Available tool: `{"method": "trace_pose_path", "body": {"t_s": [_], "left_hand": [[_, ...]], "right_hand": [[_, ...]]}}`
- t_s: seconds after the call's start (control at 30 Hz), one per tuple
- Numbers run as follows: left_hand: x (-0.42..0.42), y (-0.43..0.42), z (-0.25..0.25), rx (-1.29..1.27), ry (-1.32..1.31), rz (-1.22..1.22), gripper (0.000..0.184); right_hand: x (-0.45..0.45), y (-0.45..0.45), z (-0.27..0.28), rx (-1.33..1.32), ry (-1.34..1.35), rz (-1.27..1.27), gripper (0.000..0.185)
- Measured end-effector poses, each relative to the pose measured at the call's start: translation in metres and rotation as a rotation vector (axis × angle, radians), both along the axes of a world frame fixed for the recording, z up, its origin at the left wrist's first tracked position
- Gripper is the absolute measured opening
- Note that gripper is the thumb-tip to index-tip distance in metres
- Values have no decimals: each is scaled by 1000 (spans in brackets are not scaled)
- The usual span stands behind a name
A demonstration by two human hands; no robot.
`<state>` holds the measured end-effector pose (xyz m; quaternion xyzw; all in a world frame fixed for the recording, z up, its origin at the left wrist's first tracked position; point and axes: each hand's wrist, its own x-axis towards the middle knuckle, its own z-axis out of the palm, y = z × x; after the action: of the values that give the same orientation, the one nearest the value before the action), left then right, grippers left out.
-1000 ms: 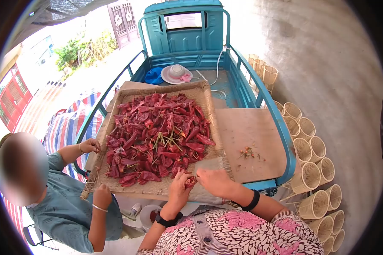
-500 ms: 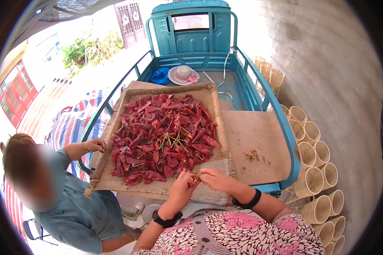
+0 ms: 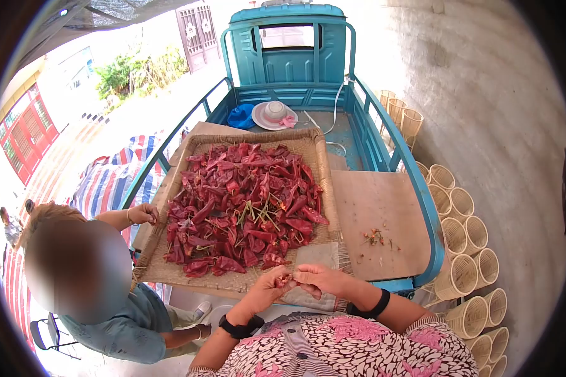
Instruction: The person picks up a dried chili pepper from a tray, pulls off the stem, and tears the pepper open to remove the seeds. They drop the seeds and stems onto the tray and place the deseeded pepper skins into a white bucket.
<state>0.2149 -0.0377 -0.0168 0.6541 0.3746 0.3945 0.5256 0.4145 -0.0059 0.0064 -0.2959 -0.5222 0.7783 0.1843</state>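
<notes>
Dried red peppers (image 3: 245, 207) lie heaped on a woven tray (image 3: 329, 207) with a raised rim. Over the tray's near edge, my left hand (image 3: 269, 289) is closed around a red pepper (image 3: 284, 280), most of it hidden by the fingers. My right hand (image 3: 317, 279) touches the same pepper from the right with fingertips pinched together; whatever they grip is too small to make out. Loose pale stems (image 3: 258, 213) rest on top of the heap. Small stem scraps (image 3: 374, 237) are scattered on the board (image 3: 383, 195) to the right of the tray.
A co-worker (image 3: 126, 320) stands at the left, one hand at the tray's left rim. The tray rests on a blue cart bed with side rails (image 3: 431, 220). A hat (image 3: 274, 115) and blue bag (image 3: 241, 117) lie farther back. Several woven baskets (image 3: 457, 276) line the right side.
The view has shifted, so the cart appears farther right. The co-worker has bent lower, with the near hand down from the tray. My hands remain together at the pepper, slightly lower in view.
</notes>
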Motion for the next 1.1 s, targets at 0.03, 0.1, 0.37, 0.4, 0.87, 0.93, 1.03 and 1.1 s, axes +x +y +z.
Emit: {"method": "trace_pose_path", "body": {"t_s": [0.03, 0.1, 0.37, 0.4, 0.87, 0.93, 1.03, 1.1], "left_hand": [[1, -2, 6, -124, -69, -11, 12], [1, -5, 26, -377, -206, -33, 12], [1, 13, 21, -409, -499, -69, 16], [2, 13, 21, -426, -562, -110, 15], [11, 14, 3, -281, -741, -49, 26], [10, 12, 2, -321, -736, -4, 28], [4, 5, -11, -488, -908, 67, 32], [-1, 1, -15, -474, -849, 119, 31]], "right_hand": [[3, 1, 0, -81, 61, 6, 27], [4, 3, 4, -180, 170, 5, 27], [-3, 0, 11, -393, 371, -115, 23], [-3, 0, 13, -431, 395, -111, 23], [47, 16, 28, 654, -273, -546, 20], [71, 28, 8, 778, -522, -641, 15], [107, 40, -22, 957, -822, -683, 10], [131, 42, -46, 956, -925, -642, 14]]}}
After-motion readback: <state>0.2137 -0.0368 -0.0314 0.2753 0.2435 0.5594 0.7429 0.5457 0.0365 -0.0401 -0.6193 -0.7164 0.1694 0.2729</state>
